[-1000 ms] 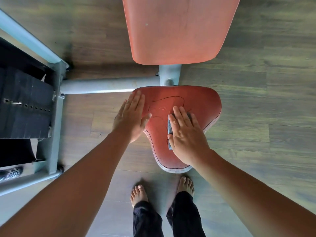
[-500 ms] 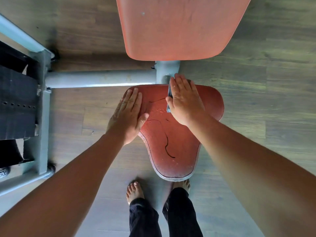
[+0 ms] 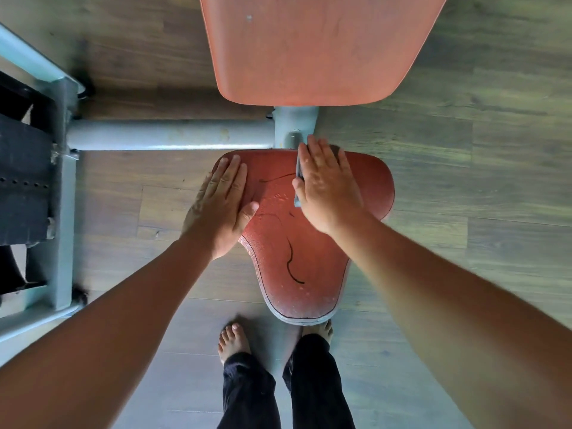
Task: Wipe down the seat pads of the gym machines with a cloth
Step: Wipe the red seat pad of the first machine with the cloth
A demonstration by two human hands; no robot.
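We are standing barefoot on a floor (image 3: 479, 181) of grey-brown wood-grain planks. At 12 o'clock a broad, smooth orange-red back pad (image 3: 318, 48) with rounded corners is filling the top of the view. A pale grey painted metal frame (image 3: 170, 134), round-tubed, is running out toward 9 o'clock, where a black weight stack (image 3: 21, 181) is sitting.

Below the back pad, the seat pad (image 3: 297, 258) is lying with its long axis from 12 to 6, wide end at 12, narrow rounded nose pointing at our feet. Its red vinyl is looking worn, with dark curved cracks and pale stitched edging.

Our left hand (image 3: 219, 209) is resting flat, fingers straight, on the pad's 9 o'clock edge. Our right hand (image 3: 328, 187), fingers straight, is pressing the cloth (image 3: 298, 168) onto the pad's 12 o'clock end. The cloth is lying almost wholly under the palm, a grey-blue strip showing at the hand's 9 o'clock side.
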